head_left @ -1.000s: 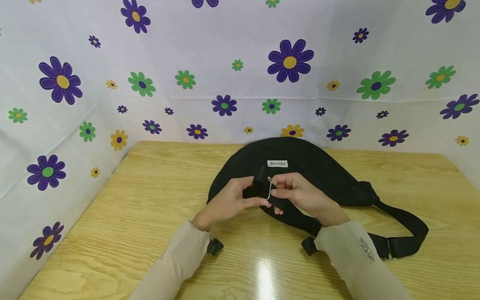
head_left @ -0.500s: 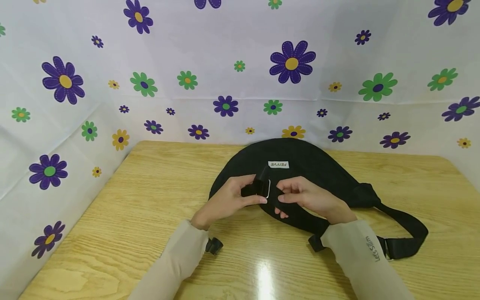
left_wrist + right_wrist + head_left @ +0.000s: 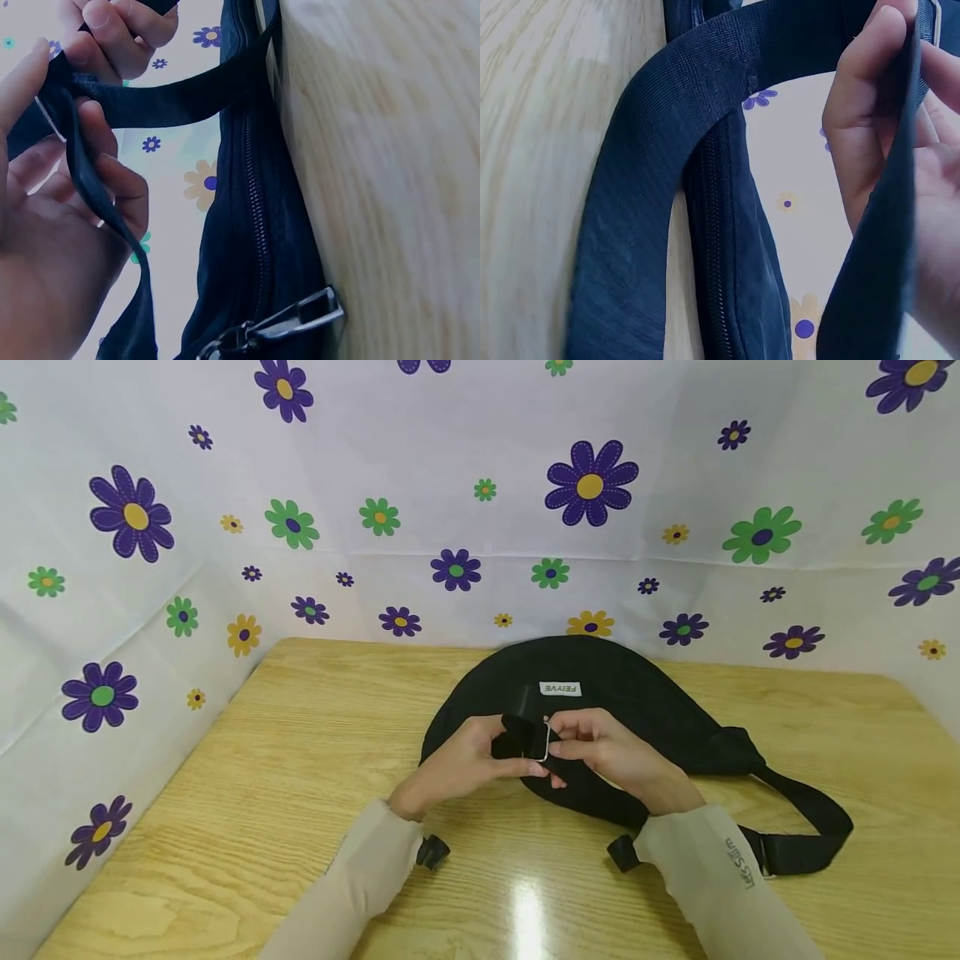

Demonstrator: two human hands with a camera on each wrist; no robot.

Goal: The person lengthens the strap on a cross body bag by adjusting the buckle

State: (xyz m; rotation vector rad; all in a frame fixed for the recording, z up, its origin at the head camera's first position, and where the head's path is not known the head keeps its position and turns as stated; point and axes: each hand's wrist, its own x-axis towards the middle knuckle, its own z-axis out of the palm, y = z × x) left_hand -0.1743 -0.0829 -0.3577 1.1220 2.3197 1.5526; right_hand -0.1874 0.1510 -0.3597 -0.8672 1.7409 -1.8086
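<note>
A black sling bag (image 3: 600, 668) with a white label (image 3: 560, 688) lies on the table. Its black strap (image 3: 165, 105) is lifted between both hands, in front of the bag. My left hand (image 3: 463, 763) grips the strap beside a silver metal buckle (image 3: 546, 742), thumb below and fingers behind. On the buckle's other side my right hand (image 3: 613, 755) pinches the strap between thumb and fingertips. A loop of strap (image 3: 528, 702) stands up over the buckle. In the right wrist view the strap (image 3: 645, 150) bends in a wide arc and the fingers (image 3: 862, 97) partly hide the buckle.
Around the bag is a wooden table (image 3: 262, 760). A flower-print cloth (image 3: 480, 443) hangs behind and at the left. More strap (image 3: 813, 847) loops out at the right. A zipper with a metal pull (image 3: 296, 315) runs along the bag's edge.
My right hand draws away from the buckle to the right with the strap half a second ago, and is now back against the buckle. The left hand keeps its grip, nearly in place.
</note>
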